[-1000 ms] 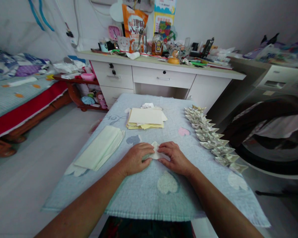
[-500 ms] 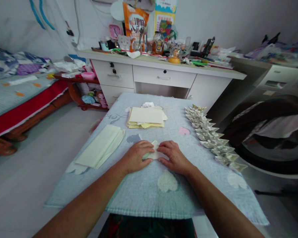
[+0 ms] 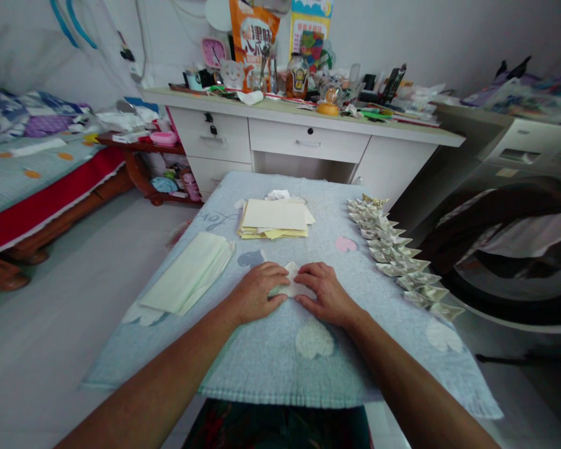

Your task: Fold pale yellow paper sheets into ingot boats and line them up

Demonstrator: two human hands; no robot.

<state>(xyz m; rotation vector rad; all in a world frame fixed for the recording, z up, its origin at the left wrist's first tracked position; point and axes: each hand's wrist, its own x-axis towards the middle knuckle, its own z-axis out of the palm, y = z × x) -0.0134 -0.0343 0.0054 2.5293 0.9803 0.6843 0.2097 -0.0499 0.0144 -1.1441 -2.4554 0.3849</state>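
Note:
Between my hands, a small piece of folded paper lies on the cloth-covered table, its pointed tip facing away from me. My left hand grips its left side with thumb and fingers, covering that part. On the other side my right hand has its fingers and thumb on the paper's right half. Off to the left is a pile of pale green paper sheets. Beyond my hands sits a stack of cream and yellow paper. Rows of folded paper boats stand along the right side.
A light blue cloth with heart patterns covers the table. Behind it is a white desk crowded with jars, a pink clock and an orange bag. A washing machine stands right; a bed is left.
Both hands keep hold of the folded paper in nearly the same place. The whole view has shifted slightly.

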